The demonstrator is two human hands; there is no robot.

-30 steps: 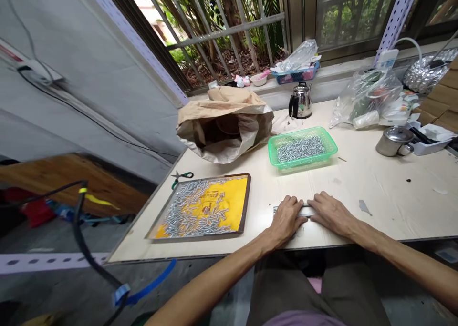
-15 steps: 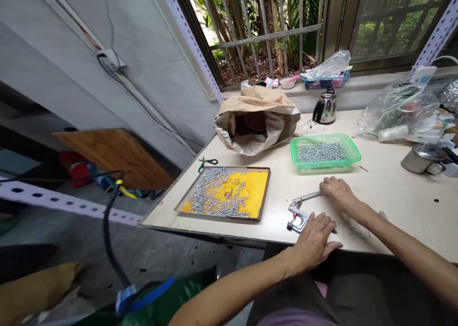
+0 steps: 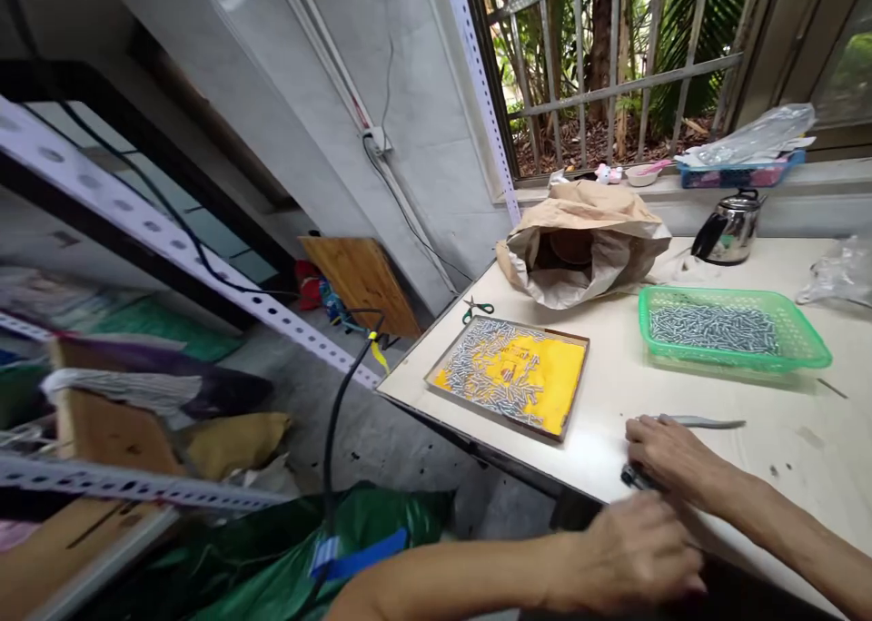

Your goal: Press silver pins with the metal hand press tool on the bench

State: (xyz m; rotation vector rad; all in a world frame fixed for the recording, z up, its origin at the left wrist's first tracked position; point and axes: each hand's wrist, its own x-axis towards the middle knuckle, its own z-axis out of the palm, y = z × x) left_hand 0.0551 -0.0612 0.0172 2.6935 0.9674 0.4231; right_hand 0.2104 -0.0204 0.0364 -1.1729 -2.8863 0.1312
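Observation:
A grey metal hand tool [image 3: 708, 422] with a long lever handle lies near the table's front edge. My right hand [image 3: 674, 453] is closed over its body with bent fingers, hiding most of it. The tool's black knob [image 3: 637, 478] pokes out beside my fingertips. Just in front of the table edge, my left hand [image 3: 637, 548] is smeared by motion, and whether it holds anything does not show. To the left, a shallow tray [image 3: 576, 389] with a yellow sheet bears many small silvery metal pins. More such pins fill a green plastic basket [image 3: 804, 344] further back.
Green-handled scissors [image 3: 478, 309] lie behind the tray. An open brown paper bag [image 3: 586, 240] and a steel kettle [image 3: 732, 229] stand at the back by the window. A black cable [image 3: 333, 430] hangs left of the table, above a green sheet [image 3: 388, 512].
The view has swung left. My right hand has gone from the lever's end to the tool's body. My left hand has come off the tool toward me.

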